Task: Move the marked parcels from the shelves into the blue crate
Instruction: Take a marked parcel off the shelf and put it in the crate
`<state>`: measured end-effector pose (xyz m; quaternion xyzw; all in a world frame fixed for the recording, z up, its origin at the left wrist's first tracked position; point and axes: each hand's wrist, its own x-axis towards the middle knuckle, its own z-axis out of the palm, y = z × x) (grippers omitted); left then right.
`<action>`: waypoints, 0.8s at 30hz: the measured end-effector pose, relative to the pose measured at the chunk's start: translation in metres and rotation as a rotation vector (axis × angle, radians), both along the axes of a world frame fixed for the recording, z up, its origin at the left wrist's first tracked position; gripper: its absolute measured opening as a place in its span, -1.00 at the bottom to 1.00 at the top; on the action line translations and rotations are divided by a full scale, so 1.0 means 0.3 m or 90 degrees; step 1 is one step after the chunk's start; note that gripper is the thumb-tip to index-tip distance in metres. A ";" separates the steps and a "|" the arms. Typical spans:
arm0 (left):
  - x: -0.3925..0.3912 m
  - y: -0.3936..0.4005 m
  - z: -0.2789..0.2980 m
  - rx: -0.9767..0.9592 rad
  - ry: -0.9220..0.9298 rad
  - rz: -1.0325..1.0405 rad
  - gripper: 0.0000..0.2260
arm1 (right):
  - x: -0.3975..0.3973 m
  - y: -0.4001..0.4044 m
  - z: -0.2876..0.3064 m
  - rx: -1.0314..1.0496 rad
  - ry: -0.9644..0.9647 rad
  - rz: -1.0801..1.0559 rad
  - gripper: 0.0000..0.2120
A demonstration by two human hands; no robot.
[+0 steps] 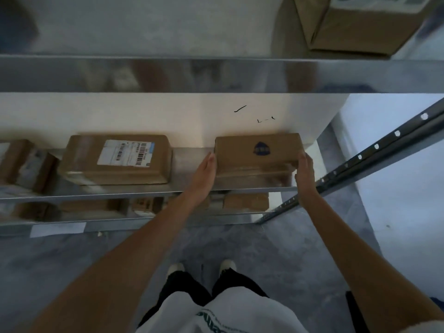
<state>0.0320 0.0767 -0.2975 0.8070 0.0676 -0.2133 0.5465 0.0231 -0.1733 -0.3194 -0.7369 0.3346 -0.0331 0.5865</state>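
A brown cardboard parcel [258, 153] with a dark blue mark on its top lies at the right end of the middle metal shelf [187, 186]. My left hand [206, 171] lies flat against the parcel's left side with straight fingers. My right hand [305, 169] touches its right side, fingers extended along the edge. The blue crate is not in view.
A larger parcel with a white barcode label [117, 159] lies on the same shelf to the left, and another box [24, 164] at the far left. A big carton [360, 20] stands on the upper shelf. More boxes [245, 201] sit on the lower shelf. A dark perforated upright [374, 150] runs on the right.
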 end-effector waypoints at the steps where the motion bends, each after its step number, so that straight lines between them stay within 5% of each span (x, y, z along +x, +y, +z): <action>1: 0.003 -0.013 0.001 -0.016 0.003 0.029 -0.49 | 0.004 0.006 -0.002 0.036 0.011 0.003 -0.51; 4: 0.022 -0.021 -0.014 -0.052 0.009 0.146 -0.53 | -0.005 0.040 -0.007 0.077 0.021 0.037 -0.53; 10: 0.011 0.019 -0.036 -0.090 -0.012 0.129 -0.59 | -0.027 0.050 -0.004 0.116 0.005 0.045 -0.55; 15: -0.003 -0.002 -0.030 -0.222 0.007 0.240 -0.67 | -0.048 -0.001 0.029 0.119 0.019 -0.011 -0.37; 24: 0.018 -0.016 0.013 -0.342 0.074 0.378 -0.70 | -0.028 -0.009 0.144 0.152 -0.056 -0.004 -0.44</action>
